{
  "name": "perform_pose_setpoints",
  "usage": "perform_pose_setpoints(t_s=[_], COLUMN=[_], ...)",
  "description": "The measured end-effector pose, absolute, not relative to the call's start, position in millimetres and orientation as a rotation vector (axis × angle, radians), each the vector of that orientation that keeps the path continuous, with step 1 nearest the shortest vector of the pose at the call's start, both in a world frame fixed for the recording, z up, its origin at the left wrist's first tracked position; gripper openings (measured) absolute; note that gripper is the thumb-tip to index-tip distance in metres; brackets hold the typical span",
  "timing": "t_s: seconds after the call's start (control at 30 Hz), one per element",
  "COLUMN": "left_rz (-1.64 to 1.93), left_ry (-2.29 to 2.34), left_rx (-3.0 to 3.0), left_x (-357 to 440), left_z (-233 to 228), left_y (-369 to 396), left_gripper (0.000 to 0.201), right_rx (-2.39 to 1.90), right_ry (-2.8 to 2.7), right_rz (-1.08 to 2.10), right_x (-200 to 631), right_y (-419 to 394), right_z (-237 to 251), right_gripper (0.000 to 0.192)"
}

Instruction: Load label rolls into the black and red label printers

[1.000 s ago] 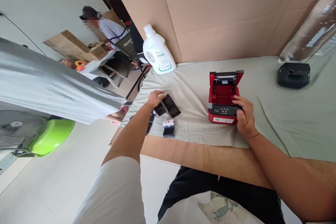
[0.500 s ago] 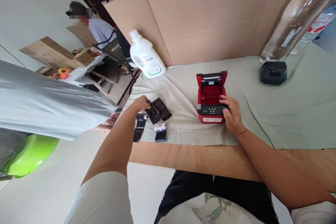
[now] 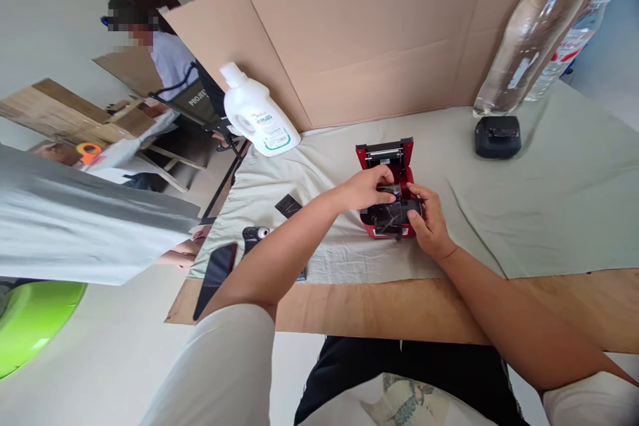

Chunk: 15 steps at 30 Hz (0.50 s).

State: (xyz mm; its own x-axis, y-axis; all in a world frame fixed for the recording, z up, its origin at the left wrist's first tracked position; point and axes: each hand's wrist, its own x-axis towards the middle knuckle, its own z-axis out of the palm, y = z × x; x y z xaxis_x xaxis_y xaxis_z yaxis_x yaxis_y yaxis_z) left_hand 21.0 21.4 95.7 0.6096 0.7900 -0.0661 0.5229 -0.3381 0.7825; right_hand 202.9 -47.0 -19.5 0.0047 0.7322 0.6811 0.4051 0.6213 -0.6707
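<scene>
A small red and black label printer (image 3: 409, 174) sits on the cloth with its lid raised. My left hand (image 3: 370, 188) is at its opening, fingers closed on a roll of black-printed paper (image 3: 388, 217). The paper's loose end hangs over the printer's front. My right hand (image 3: 430, 221) grips the printer's right front side, thumb on top. Left of the printer lie a black paper piece (image 3: 288, 205) and another small paper roll (image 3: 256, 233) with a black strip. My left forearm partly hides these, along with a dark strip end near the table edge.
A black smartphone (image 3: 216, 274) lies at the table's left front corner. A white jug (image 3: 260, 116) leans against the cardboard wall (image 3: 374, 46). At the right are a black rounded case (image 3: 498, 137) and two clear bottles (image 3: 532, 33). Another person (image 3: 170, 56) sits beyond, at left.
My left hand has carried a black paper roll from the left of the cloth rightward into the open printer. My right hand remains on the printer. The view has shifted, bringing the phone into sight.
</scene>
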Motion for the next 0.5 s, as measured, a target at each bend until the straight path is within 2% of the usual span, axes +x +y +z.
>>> perform_pose_setpoints(t_s=[0.07, 0.17, 0.3, 0.4, 0.5], left_rz=[0.262, 0.057, 0.038, 0.269, 0.815], left_ry=[1.213, 1.374, 1.388, 1.340, 1.284], left_rx=[2.208, 2.399, 2.459, 2.415, 2.328], left_x=[35.7, 48.4, 52.8, 48.1, 36.6], left_z=[82.3, 72.9, 68.3, 67.4, 69.8], left_y=[33.5, 42.1, 43.6, 35.5, 23.9], left_gripper=[0.026, 0.022, 0.015, 0.010, 0.020], right_rx=[-0.959, -0.929, -0.907, -0.865, -0.866], right_ry=[-1.606, -1.620, -1.710, -1.770, -1.795], right_rz=[0.322, 0.258, 0.167, 0.124, 0.098], right_x=[203.0, 203.4, 204.2, 205.0, 205.1], right_y=[-47.3, -48.3, -51.5, -54.2, -55.8], right_z=[-20.0, -16.5, -8.3, -4.1, -2.6], right_gripper=[0.046, 0.041, 0.032, 0.024, 0.023])
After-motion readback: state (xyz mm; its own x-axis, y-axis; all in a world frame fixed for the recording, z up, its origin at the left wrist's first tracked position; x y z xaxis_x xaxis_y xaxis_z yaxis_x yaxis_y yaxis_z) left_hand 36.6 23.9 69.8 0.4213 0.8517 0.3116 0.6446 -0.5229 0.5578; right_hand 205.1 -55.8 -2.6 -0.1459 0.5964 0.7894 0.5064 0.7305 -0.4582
